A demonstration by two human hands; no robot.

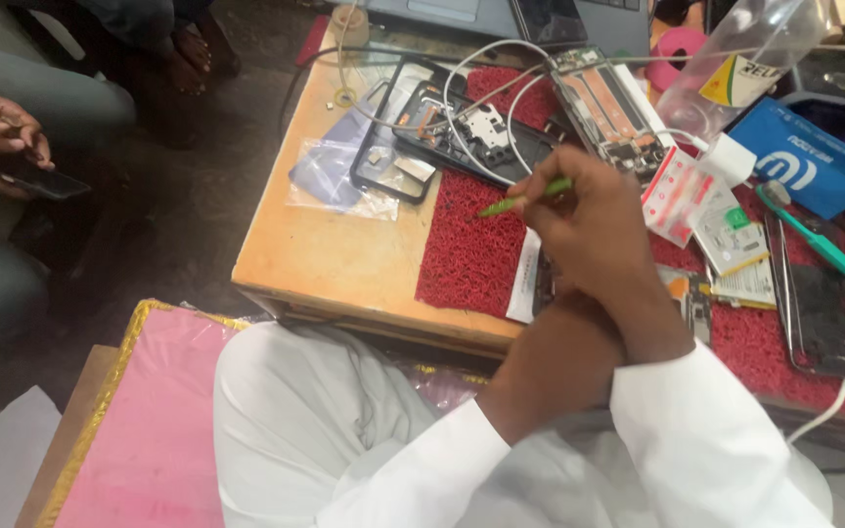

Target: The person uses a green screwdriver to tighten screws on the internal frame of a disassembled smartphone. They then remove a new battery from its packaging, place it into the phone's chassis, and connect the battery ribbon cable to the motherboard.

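- Your right hand (594, 230) pinches a green tool (525, 198) between pressed fingertips, tip pointing left over the red mat (471, 259).
- Your left hand is hidden beneath the right forearm; I cannot tell its finger state or what it holds.
- Risk: the work under your hand is out of sight, so the tool may slip.
- Risk: the white cable (501, 73) lies across the opened phone (471, 132); snagging it could drag parts off the table (334, 249).
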